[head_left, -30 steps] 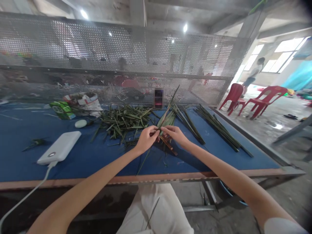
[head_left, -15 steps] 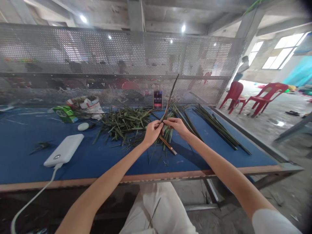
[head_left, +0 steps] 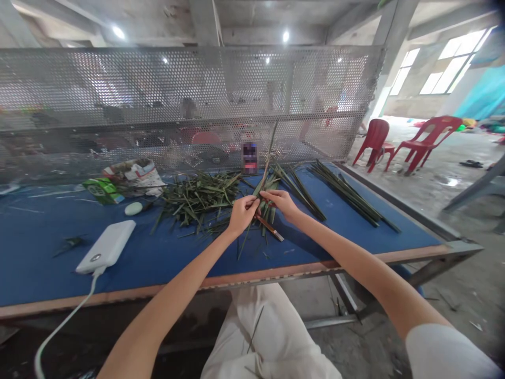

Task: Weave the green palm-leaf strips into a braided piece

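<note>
A long, narrow green-brown leaf strip (head_left: 269,158) stands up from between my hands, its tip leaning slightly right. My left hand (head_left: 242,215) pinches its lower part between thumb and fingers. Close beside it, my right hand (head_left: 284,204) is closed in a pinch at the same spot, the fingertips nearly touching the left thumb. Just below the hands lies a slim brown tool with a pale metal end (head_left: 272,229); its kind is unclear. To the left spreads a heap of cut green leaf pieces (head_left: 201,197).
Long leaf bundles (head_left: 345,192) lie right on the blue table (head_left: 158,263). At left are a white power bank (head_left: 107,246) with cable, a pale oval object (head_left: 133,209) and a green packet (head_left: 103,190). A perforated metal screen (head_left: 138,89) stands behind; red chairs (head_left: 428,137) stand right.
The view has shifted a little. The leaf strip now stands more upright, and a thin green end shows below my left hand. Both hands stay together in their pinch.
</note>
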`<state>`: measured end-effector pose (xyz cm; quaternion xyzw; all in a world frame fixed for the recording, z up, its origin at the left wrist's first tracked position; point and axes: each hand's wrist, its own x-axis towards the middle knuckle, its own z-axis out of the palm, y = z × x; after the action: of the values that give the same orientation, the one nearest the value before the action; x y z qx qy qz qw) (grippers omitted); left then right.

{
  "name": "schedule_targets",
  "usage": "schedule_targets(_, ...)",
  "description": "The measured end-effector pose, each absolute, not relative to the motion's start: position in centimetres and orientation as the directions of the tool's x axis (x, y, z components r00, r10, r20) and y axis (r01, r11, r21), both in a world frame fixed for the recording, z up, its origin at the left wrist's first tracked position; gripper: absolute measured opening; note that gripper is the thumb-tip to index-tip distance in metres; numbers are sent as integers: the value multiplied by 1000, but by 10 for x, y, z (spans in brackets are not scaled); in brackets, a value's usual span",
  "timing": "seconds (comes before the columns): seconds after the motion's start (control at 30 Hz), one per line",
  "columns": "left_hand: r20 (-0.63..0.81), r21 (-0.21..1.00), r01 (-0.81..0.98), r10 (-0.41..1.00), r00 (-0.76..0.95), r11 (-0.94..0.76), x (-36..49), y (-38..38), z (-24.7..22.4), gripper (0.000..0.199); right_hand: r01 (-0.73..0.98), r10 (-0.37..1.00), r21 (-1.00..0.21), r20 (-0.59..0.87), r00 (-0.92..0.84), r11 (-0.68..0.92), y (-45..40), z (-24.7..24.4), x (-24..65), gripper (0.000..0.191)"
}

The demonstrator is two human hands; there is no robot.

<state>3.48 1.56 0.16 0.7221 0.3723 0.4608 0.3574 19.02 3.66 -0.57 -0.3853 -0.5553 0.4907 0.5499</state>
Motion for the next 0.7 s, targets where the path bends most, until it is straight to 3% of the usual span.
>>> schedule_targets(0.2,358,889,187,888,288,-419,37,14,3,25,-108,964,-966,245,-104,234,36,-5,190,36)
schedule_targets(0.33,146,989,-38,948,284,-141,34,21,5,21,-138,963,-964,242,-117,226,39,-6,191,36)
schedule_targets(0.5,-76,966,-203,926,369,161,32,30,5,14,-200,965,-965,204,-165,169,42,-9,191,37)
schedule_targets(0.7,-102,978,-132,924,368,160,28,37,0,13,-219,976,-973,119,-182,78,37,-8,188,37)
